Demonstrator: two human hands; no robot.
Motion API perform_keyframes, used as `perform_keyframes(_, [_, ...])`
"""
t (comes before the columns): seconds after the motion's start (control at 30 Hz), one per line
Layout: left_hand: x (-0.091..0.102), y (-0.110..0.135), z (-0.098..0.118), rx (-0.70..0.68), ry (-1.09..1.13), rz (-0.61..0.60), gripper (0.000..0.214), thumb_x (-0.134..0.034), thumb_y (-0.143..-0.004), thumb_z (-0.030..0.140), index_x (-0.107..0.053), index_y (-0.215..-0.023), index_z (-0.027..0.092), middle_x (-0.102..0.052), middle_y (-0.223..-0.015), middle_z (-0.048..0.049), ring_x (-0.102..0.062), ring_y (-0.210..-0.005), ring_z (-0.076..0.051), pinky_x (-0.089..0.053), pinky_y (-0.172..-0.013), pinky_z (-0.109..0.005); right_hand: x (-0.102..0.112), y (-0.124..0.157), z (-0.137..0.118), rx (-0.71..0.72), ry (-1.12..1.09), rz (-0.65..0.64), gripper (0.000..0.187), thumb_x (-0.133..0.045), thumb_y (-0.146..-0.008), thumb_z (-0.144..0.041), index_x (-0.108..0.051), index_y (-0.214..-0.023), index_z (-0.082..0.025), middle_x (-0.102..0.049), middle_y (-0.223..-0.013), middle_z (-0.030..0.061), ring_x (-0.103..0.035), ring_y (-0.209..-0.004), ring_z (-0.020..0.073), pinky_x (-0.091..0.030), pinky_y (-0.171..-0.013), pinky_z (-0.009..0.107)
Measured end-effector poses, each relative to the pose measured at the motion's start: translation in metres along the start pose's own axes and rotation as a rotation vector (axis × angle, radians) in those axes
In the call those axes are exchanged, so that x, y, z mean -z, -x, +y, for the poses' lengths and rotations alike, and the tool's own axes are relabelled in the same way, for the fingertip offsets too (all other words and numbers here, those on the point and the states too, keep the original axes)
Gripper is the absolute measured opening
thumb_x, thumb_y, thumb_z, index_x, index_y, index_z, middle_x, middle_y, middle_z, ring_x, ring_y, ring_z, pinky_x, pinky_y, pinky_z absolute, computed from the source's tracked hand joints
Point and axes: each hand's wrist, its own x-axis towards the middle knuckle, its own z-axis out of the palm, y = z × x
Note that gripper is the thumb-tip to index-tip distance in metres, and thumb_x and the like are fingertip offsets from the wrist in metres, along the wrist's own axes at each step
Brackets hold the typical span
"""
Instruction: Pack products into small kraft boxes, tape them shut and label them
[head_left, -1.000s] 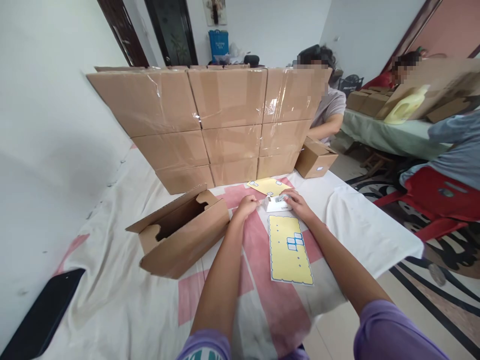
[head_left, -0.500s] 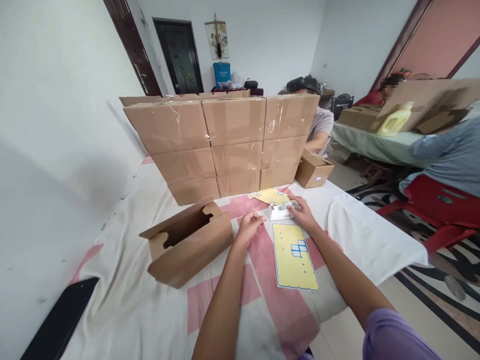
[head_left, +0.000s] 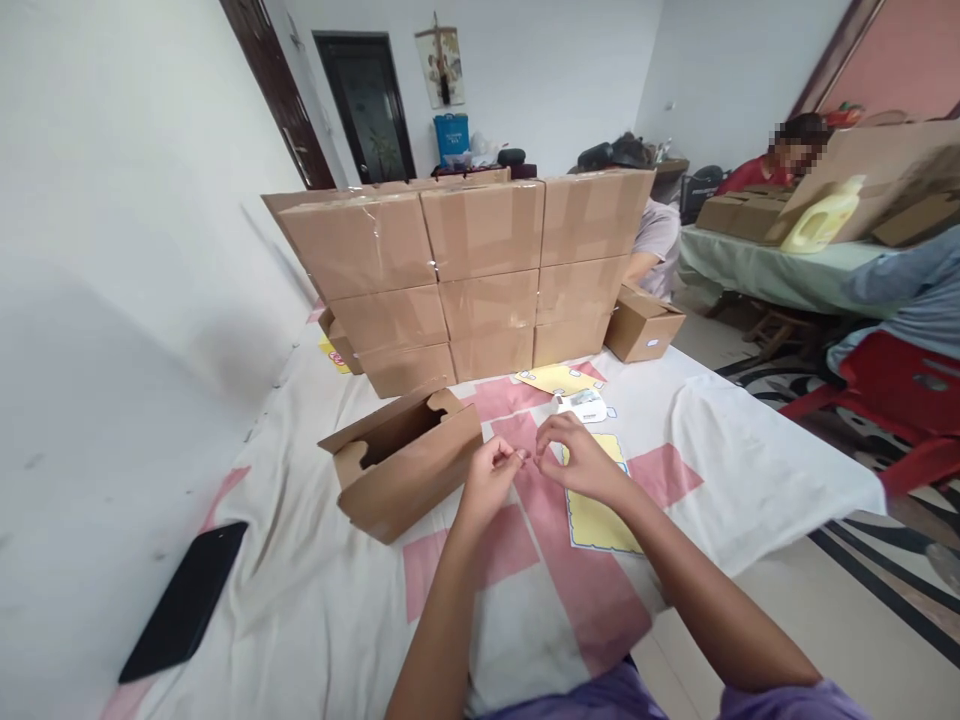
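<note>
My left hand (head_left: 487,478) is closed in a pinch over the table, its fingertips pointing right. Close to it, my right hand (head_left: 581,458) is also pinched, thumb against fingers. Whatever the two hold, if anything, is too small to make out. Under my right hand lies a yellow sheet (head_left: 592,520) with a wavy blue edge, partly hidden by the hand and forearm. Just beyond it rests a small white object with a printed label (head_left: 589,404). A second yellow sheet (head_left: 559,379) lies behind that. Left of my hands stands an open brown cardboard box (head_left: 412,478).
A wall of taped cardboard boxes (head_left: 487,235) stands across the table. A smaller box (head_left: 646,325) sits at its right end, beside a seated person. A black phone-like slab (head_left: 187,600) lies at the left. A red chair (head_left: 907,410) stands to the right.
My right hand has left the white object and come back toward my left hand, now covering part of the near yellow sheet. The view has shifted slightly.
</note>
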Motion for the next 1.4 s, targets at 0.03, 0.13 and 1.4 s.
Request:
perform_keyframes(0.03, [0.005, 0.006, -0.002, 0.008, -0.015, 0.018, 0.032, -0.067, -0.081, 0.044, -0.050, -0.067, 0.021, -0.067, -0.071, -0.0018, -0.064, -0.074, -0.017, -0.045, -0.070, -0.028, -0.007, 0.004, 0.000, 0.007, -0.017, -0.016, 0.011, -0.067, -0.074, -0.011, -0.065, -0.074, -0.022, -0.068, -0.088, 0.0040, -0.055, -0.095, 0.0253, -0.045, -0.087, 0.042])
perform_keyframes(0.13, [0.018, 0.025, -0.003, 0.034, -0.058, 0.059, 0.032, -0.066, -0.081, 0.045, -0.050, -0.066, 0.022, -0.070, -0.076, -0.0033, -0.067, -0.079, -0.019, -0.049, -0.075, -0.029, -0.023, 0.012, 0.000, 0.031, -0.062, -0.040, 0.015, -0.061, -0.075, -0.006, -0.063, -0.075, -0.021, -0.067, -0.088, 0.0038, -0.054, -0.093, 0.0240, -0.045, -0.084, 0.041])
perform_keyframes(1.4, [0.130, 0.043, 0.053, -0.057, -1.316, 0.504, 0.060, -0.028, -0.103, 0.046, -0.037, -0.155, 0.018, -0.061, -0.143, -0.0143, -0.047, -0.141, -0.030, -0.015, -0.124, -0.065, 0.022, -0.075, -0.091, 0.633, -0.242, -0.199, 0.021, -0.047, -0.072, -0.006, -0.034, -0.068, -0.022, -0.056, -0.102, 0.0071, -0.049, -0.100, 0.0245, -0.041, -0.086, 0.045])
